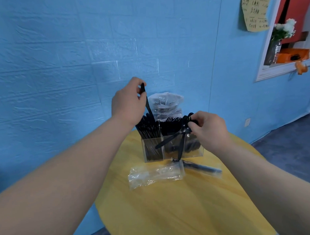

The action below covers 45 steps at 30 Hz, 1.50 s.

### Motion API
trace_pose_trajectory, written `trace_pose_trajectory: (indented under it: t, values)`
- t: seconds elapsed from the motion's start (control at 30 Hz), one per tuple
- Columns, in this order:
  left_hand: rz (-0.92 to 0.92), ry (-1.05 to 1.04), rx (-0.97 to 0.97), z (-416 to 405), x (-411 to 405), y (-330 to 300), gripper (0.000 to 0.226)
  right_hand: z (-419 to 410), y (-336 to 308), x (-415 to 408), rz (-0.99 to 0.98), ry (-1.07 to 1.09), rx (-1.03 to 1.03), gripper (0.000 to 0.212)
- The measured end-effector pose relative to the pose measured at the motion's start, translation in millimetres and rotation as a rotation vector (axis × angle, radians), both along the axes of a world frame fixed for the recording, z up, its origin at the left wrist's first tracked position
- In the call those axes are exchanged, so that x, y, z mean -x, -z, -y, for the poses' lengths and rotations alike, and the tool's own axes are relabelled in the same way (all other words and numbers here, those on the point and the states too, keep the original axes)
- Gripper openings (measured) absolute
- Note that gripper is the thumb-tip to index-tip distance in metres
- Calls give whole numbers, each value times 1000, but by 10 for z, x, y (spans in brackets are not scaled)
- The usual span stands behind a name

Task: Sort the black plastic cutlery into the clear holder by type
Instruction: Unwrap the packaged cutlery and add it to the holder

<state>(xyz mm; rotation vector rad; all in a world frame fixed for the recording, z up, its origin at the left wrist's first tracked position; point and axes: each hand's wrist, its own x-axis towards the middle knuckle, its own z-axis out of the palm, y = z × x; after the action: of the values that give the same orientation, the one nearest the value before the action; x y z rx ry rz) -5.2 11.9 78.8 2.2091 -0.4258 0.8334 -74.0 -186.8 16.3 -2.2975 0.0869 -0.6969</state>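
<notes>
With the holder point(173, 148) on the table point(171, 204) largely filled, we lower a knife point(147, 103) pinched in the left hand point(128, 103) into its left compartment, the right hand point(208, 129) gripping two pieces point(177, 139), one packet point(201, 168) unopened.

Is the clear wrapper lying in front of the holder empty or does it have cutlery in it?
Empty, apparently: the clear wrapper lies flat and crumpled on the yellow table, nothing black showing through.

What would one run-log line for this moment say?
left hand: pinches knife over holder | right hand: grips cutlery
</notes>
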Motion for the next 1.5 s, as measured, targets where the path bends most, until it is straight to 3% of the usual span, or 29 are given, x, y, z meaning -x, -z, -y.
trace_pose_trajectory:
  t: [0.47,0.6,0.7,0.87,0.97,1.13,1.5]
  values:
    - [-236,-24,-571,135,-314,595,35,89,107,-115,-23,-51,-56,8]
    - [-35,182,-479,323,-133,498,30,75,86,-156,-31,-93,-73,8]
    - [-97,360,-433,483,14,434,28,75,87,-179,-32,-118,-96,11]
    - [-140,441,-398,535,70,371,26,119,66,-139,-16,-147,-131,16]
    - [-69,390,-411,572,99,299,18,135,79,-148,-2,-149,-155,14]
    - [181,174,-120,404,16,-21,20,314,112,-74,17,-57,-210,15]
    - [137,85,-202,460,-121,264,17,526,83,49,93,68,-50,18]
